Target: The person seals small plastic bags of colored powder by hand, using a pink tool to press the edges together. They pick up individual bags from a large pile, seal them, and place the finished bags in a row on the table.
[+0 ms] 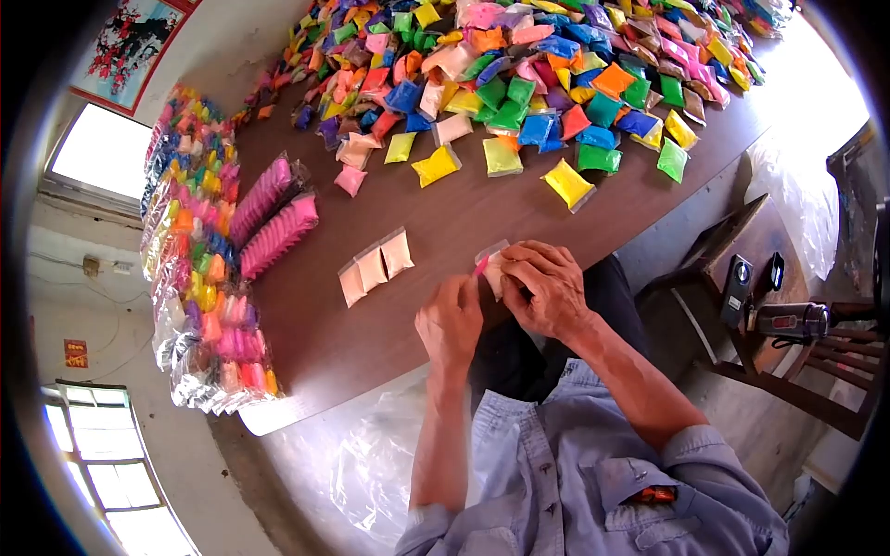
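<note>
My right hand (547,285) is closed on a small clear packet with pale peach contents (493,269), just over the table's near edge. Beside it, my left hand (451,320) is pinched shut, its fingertips against a small bright pink strip (480,267) that lies across the packet. What the strip is, I cannot make out. To the left of my hands, several similar peach packets (373,268) lie side by side in a row on the brown table (324,213). The fingers of my right hand hide part of the held packet.
A large heap of colourful packets (519,102) covers the far side of the table. Along the left edge stand stacked bagged packets (199,278) and two bundles of pink ones (278,236). At right, a wooden stool (774,241) bears a phone (737,289) and a flask (793,320).
</note>
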`<state>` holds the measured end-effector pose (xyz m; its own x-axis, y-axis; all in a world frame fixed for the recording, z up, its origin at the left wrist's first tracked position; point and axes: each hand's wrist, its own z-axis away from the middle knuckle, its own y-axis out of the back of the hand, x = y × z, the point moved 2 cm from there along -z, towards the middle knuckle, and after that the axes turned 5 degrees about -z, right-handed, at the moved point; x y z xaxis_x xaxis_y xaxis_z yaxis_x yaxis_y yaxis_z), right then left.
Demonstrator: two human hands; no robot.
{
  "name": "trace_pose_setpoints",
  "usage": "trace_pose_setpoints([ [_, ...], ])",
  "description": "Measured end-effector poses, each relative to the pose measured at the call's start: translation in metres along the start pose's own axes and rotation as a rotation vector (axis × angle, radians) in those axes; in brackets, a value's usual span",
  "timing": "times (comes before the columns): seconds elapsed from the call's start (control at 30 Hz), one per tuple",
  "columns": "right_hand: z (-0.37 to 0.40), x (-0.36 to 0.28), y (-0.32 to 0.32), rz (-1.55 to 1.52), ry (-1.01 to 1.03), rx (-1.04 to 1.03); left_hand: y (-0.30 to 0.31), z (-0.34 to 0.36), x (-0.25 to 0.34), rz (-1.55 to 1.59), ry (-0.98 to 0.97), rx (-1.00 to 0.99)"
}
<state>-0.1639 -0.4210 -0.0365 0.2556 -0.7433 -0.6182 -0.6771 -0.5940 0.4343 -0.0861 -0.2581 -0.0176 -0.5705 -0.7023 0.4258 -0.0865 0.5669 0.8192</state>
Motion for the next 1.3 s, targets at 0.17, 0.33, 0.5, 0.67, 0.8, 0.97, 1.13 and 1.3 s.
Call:
trace_pose_setpoints([
  [0.17, 0.000, 0.000, 0.001, 0.005, -0.022, -0.002, 0.004, -0.007, -0.004, 0.060, 0.080, 0.020],
  [0.33, -0.001, -0.001, 0.003, -0.023, -0.028, -0.010, 0.008, 0.016, 0.015, 0.187, 0.029, 0.015],
  [0.5, -0.001, -0.001, 0.003, -0.022, -0.011, -0.018, 0.000, 0.004, 0.000, 0.067, 0.102, -0.026],
  [0.67, 0.000, -0.001, 0.001, 0.029, -0.042, -0.043, 0.004, -0.004, -0.007, 0.100, 0.100, 0.019],
  [0.8, 0.000, 0.000, 0.003, 0.036, -0.028, -0.082, 0.015, 0.016, 0.007, 0.227, 0.164, -0.004],
  [0.97, 0.003, 0.002, 0.001, 0.035, 0.013, -0.100, 0.007, 0.030, 0.013, 0.198, 0.051, 0.027],
  [1.13, 0.000, -0.001, 0.003, 0.062, 0.001, -0.124, 0.007, 0.021, 0.000, 0.062, 0.031, 0.045],
  [1.3, 0.000, -0.001, 0.004, 0.052, -0.006, -0.111, 0.019, 0.024, 0.002, 0.162, 0.139, 0.063],
])
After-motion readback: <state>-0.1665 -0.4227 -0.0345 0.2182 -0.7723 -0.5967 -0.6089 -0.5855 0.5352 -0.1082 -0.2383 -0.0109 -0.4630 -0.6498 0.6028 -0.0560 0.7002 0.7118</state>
